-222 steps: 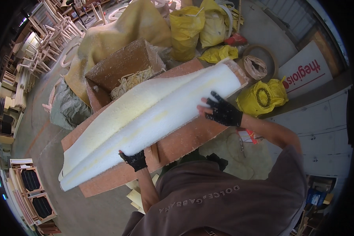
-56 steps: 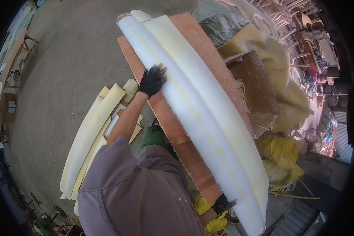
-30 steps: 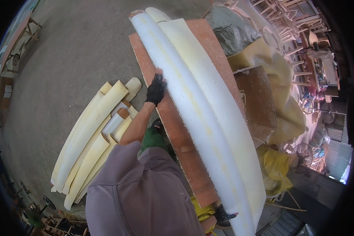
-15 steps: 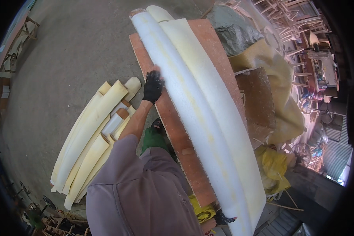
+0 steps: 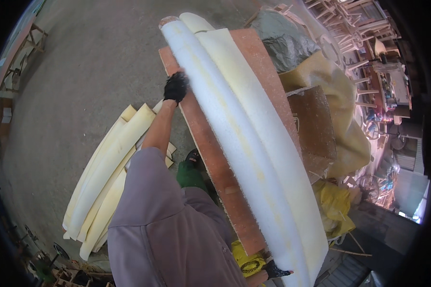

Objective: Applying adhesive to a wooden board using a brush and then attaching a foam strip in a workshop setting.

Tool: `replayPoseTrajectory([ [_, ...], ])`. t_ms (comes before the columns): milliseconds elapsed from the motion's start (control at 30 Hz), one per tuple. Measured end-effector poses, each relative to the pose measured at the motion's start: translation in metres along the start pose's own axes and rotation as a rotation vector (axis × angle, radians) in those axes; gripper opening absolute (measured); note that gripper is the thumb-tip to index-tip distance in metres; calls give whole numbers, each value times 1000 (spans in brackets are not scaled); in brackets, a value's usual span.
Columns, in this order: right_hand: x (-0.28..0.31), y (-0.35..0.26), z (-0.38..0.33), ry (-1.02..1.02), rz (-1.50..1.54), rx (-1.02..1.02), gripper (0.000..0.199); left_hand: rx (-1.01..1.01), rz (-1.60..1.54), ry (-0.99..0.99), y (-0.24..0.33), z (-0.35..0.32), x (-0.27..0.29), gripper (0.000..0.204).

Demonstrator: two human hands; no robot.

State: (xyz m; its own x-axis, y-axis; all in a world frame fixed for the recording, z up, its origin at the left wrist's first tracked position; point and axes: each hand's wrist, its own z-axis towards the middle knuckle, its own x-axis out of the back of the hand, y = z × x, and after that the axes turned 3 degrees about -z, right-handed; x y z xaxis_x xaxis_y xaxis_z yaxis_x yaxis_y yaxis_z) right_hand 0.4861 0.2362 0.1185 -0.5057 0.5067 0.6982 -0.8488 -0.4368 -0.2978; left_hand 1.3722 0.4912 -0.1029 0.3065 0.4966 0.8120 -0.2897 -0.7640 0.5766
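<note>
A long, curved strip with fuzzy white padding (image 5: 234,138) lies lengthwise on a reddish-brown board (image 5: 215,148), a brown tip showing at its far end. Against its right side rests a smoother cream foam strip (image 5: 268,115). My left hand (image 5: 176,87), in a black glove with bare fingertips, is at the white strip's left edge near the far end; motion smears its fingers. Close to me, my right hand (image 5: 276,270), gloved the same way, touches the strip's near end with its fingers stretched out over the edge.
Several cream foam-covered curved pieces (image 5: 110,167) are stacked on the floor to my left. Right of the board stand an open brown box (image 5: 313,124), a draped yellowish sheet (image 5: 342,110), a grey plastic cover (image 5: 282,38) and yellow sacks (image 5: 333,203). Wooden chair frames (image 5: 345,28) fill the far right.
My left hand has slid along the strip's left edge toward its far end. The right hand stays by the near end. The whole view has shifted slightly.
</note>
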Motion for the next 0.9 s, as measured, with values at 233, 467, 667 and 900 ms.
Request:
replayPoseTrajectory([
  [233,53,34,-20,-104,563,-639,76,-478,109,323,-15,38,-33,48],
  [467,44,-11,-8,-226,10,-336,72,-600,-120,71,105,-124,-36,56],
  [667,31,-86,30,166,1401,-1122,60,-667,-371,52,155,-267,-21,57],
  [900,34,-39,25,173,1398,-1196,69,-699,-138,95,250,-292,-26,54],
])
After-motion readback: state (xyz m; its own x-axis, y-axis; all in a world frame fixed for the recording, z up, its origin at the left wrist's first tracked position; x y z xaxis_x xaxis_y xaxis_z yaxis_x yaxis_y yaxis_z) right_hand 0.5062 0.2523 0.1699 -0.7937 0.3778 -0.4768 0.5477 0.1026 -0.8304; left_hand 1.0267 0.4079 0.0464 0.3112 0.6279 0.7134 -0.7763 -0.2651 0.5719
